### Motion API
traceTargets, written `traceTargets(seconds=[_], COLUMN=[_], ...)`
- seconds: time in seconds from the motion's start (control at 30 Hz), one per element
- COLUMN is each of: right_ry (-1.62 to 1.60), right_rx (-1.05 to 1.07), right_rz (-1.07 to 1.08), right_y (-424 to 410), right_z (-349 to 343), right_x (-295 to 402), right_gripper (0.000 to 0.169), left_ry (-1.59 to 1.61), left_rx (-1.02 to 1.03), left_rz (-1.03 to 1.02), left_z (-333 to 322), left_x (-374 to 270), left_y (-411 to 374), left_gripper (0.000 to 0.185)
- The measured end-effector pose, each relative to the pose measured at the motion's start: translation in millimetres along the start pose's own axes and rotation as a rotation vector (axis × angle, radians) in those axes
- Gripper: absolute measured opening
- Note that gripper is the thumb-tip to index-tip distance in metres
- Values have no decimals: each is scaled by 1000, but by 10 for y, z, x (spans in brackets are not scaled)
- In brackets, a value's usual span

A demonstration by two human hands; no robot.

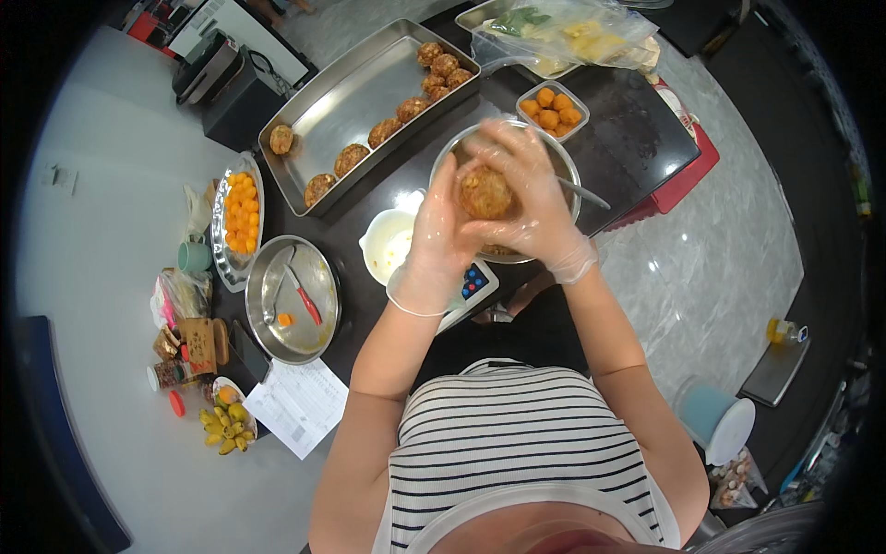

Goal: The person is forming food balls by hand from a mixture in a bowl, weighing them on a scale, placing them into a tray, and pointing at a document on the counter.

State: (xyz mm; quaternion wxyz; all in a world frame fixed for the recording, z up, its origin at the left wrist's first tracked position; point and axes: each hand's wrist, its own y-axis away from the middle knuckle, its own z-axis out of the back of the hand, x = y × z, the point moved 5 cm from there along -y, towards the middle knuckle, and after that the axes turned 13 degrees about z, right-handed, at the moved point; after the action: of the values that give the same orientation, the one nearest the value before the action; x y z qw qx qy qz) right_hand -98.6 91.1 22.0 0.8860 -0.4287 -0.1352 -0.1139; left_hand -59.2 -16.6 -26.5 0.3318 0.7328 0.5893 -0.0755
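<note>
Between my left hand (pixel 443 232) and my right hand (pixel 526 197), both in clear plastic gloves, a ball of chunky brown filling (pixel 486 192) is held. They are above a steel mixing bowl (pixel 572 161), where a metal utensil handle (pixel 585 193) leans over the right rim. Some filling shows low in the bowl; my hands hide the rest. A white bowl (pixel 384 242) with pale residue sits left of my left wrist, beside a partly covered digital scale (pixel 477 282). Beyond is a deep steel tray (pixel 332 114) with several similar balls along its near side and right end, and one at its left end.
A small plastic tub of orange balls (pixel 552 113) stands behind the mixing bowl. At left are an oval platter of orange balls (pixel 242 211), a steel basin (pixel 294 318) with a spoon and red-handled knife, a phone (pixel 248 350) and a paper sheet (pixel 301 401). Bagged food (pixel 588 34) lies at the back right.
</note>
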Motion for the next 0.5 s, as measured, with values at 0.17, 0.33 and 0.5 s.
traceTargets(seconds=[0.17, 0.33, 0.5], right_ry=[-352, -454, -88], right_rx=[-400, -666, -298], right_rz=[-293, -359, -161], right_y=[99, 187, 7], right_z=[-207, -248, -126], right_x=[79, 56, 153], right_gripper=[53, 45, 42], left_ry=[-260, -62, 50], left_rx=[49, 2, 144], left_rz=[-296, -236, -48], left_z=[-94, -175, -157], left_x=[-4, 6, 54], left_y=[28, 59, -32], left_gripper=[56, 44, 38])
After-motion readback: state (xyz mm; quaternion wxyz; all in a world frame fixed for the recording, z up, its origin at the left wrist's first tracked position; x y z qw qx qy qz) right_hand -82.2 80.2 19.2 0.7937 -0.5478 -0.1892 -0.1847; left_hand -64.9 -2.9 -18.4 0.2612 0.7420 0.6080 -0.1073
